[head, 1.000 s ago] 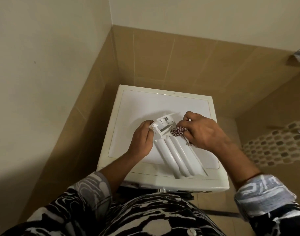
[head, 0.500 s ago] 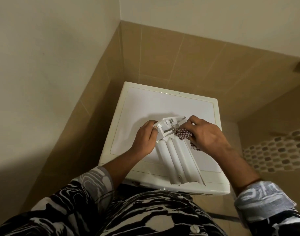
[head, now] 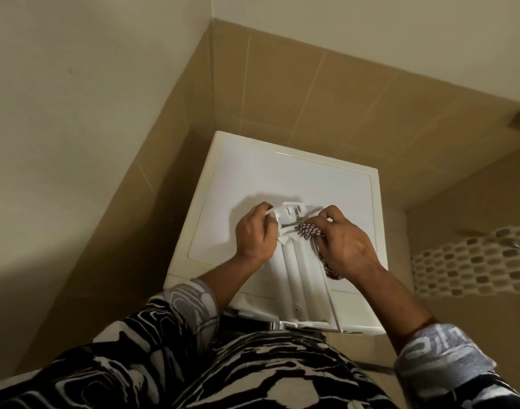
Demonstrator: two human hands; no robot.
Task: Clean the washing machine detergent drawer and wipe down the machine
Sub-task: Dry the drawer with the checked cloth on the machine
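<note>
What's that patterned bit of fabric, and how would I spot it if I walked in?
Find the white washing machine in the tiled corner; a white detergent drawer lies on its top. The cloth is bunched in the right hand, pressed against the drawer's far end, while the left hand steadies the drawer. It is the only dark-and-white checked thing among plain white plastic.

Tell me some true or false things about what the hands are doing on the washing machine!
1. The detergent drawer lies on top of the washing machine. True.
2. The right hand holds a patterned cloth. True.
3. The left hand is in the air, touching nothing. False: it grips the drawer's left edge.
4. The cloth is plain blue. False: it has a red and white pattern.
5. The walls around the machine are tiled brown. True.
</note>
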